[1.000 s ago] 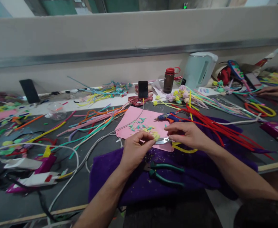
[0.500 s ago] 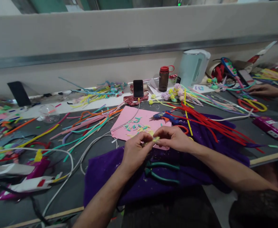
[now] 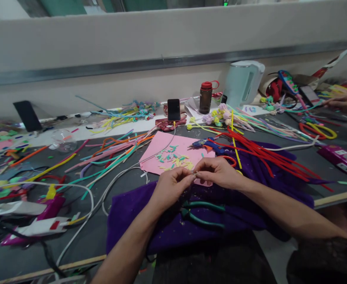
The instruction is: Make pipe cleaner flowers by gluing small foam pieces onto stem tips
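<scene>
My left hand and my right hand meet fingertip to fingertip over the near edge of a pink sheet. Both pinch a short yellow pipe cleaner piece, now almost wholly hidden by the fingers. Short cut pipe cleaner pieces in yellow, green and pale pink lie scattered on the sheet just beyond. Below my hands, green-handled pliers rest on a purple cloth. A blue glue gun lies at the sheet's right edge.
Red pipe cleaners lie right, mixed-colour ones left. A white cable loops across the table. Behind stand a phone, a bottle and a kettle. A co-worker's hand is at far right.
My fingertips have closed together, covering the yellow piece that showed between them before. The co-worker's hand at far right has moved up and right. The view has shifted slightly.
</scene>
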Demonstrator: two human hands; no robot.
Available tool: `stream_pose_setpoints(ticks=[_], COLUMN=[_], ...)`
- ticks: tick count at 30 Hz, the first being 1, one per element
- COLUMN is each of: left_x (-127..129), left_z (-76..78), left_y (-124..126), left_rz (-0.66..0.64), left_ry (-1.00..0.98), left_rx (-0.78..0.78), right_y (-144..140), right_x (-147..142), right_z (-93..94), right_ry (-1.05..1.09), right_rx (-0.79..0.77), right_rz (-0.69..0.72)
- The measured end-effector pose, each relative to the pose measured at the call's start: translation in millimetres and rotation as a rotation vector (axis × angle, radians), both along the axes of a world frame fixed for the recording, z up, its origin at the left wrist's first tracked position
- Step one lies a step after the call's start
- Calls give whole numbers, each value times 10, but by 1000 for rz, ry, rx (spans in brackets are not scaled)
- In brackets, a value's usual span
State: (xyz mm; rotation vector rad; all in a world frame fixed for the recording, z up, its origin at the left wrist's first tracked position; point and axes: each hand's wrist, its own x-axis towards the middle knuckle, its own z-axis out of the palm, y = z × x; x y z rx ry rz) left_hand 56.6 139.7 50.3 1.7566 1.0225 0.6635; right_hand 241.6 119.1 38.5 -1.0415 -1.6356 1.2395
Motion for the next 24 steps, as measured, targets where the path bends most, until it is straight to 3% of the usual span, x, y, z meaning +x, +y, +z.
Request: stream_pose_setpoints(ticks=[4,8,11,14,20,24], left_x=[-47,-54,-70,-145,-347,-343], left_z=[38,68,69,91,173,114], left_y=[19,38,69,133,328,412], left_rz=[-143,-176,-132,-55,66,91], left_ry=[-41,-31,-63,-203,-741,-782], left_rx=[-223,-274,-314,-443,-652,-721], right_y=[-4,9,29,64,161,225], right_x=[-2,16,60,115,192,245], right_z=[-13,-10,16,36,-5,-27], right_ry=[19,20,-7,-66,-222,-208], right_rx=[26,78,134,202,300,201], right_rz=[66,128,139,55,-49,-99])
